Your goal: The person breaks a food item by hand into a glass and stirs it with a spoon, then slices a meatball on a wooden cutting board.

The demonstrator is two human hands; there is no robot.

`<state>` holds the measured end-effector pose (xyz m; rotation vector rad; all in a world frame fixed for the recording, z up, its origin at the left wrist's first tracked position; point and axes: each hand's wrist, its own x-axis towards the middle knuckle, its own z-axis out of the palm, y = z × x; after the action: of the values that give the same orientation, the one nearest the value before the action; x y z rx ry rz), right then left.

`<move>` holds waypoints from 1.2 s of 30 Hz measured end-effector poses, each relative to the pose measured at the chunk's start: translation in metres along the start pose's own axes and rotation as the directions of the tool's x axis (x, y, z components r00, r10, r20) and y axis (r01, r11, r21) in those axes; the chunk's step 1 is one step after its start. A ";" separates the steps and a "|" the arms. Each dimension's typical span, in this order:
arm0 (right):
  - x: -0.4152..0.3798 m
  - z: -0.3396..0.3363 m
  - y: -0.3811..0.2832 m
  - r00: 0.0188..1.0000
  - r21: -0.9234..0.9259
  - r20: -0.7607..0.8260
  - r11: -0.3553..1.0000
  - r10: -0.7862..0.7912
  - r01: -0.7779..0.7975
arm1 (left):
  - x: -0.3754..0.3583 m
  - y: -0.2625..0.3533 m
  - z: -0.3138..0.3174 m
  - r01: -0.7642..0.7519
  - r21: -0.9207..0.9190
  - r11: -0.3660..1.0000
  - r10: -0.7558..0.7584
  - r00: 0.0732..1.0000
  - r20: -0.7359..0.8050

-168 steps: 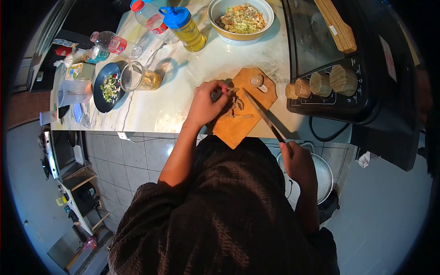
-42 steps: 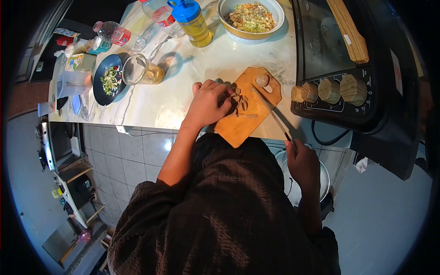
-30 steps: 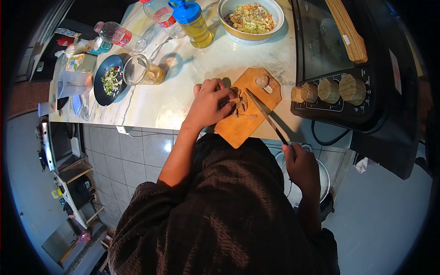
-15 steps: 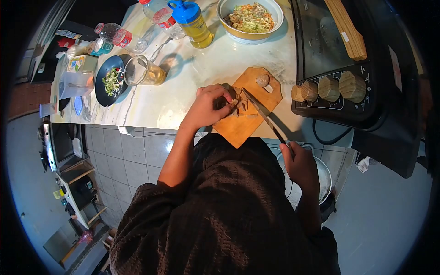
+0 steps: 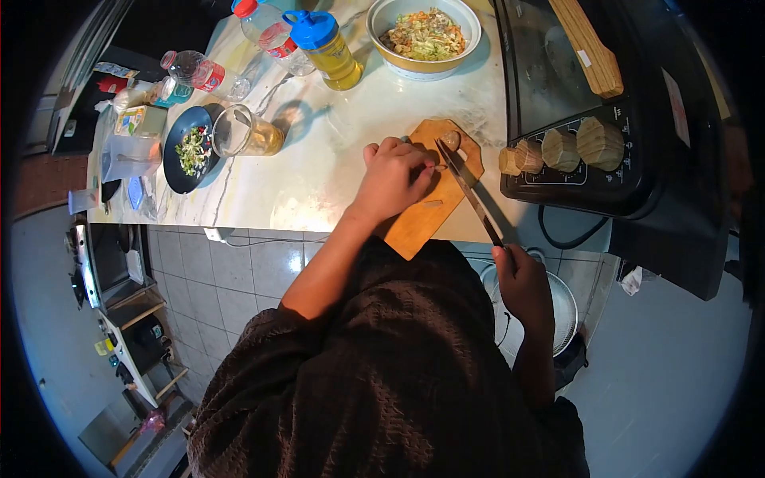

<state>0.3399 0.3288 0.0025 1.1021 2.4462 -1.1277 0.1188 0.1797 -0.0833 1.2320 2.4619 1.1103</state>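
A wooden cutting board lies at the counter's front edge. My right hand is closed round the handle of a long knife, whose tip rests over the board's upper part. Over the board's left side is my left hand, its fingers curled together around small brown pieces that they mostly hide. A round brown piece sits near the top of the board, beside the knife tip. One thin slice lies on the bare wood below my left fingers.
A bowl of chopped vegetables stands at the back, near bottles. On the left are a glass jug and a dark plate. A black oven with wooden knobs borders the right side.
My left hand has moved up and right over the board, and the brown pieces once spread there are now mostly out of sight. The knife tip has shifted slightly right and up.
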 end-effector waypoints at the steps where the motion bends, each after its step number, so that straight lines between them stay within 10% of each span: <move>1: 0.000 0.001 0.002 1.000 -0.010 0.009 1.000 0.002 -0.002 | 0.000 0.000 0.009 -0.005 0.066 0.998 0.007 1.000 -0.030; 36: -0.001 0.056 0.005 0.991 -0.287 -0.090 0.956 -0.095 0.066 | -0.012 -0.002 0.024 0.140 0.072 0.987 -0.125 0.974 -0.188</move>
<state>0.3384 0.2891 -0.0378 1.0019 2.6483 -0.7232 0.1361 0.1831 -0.1033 1.0093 2.7080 1.1399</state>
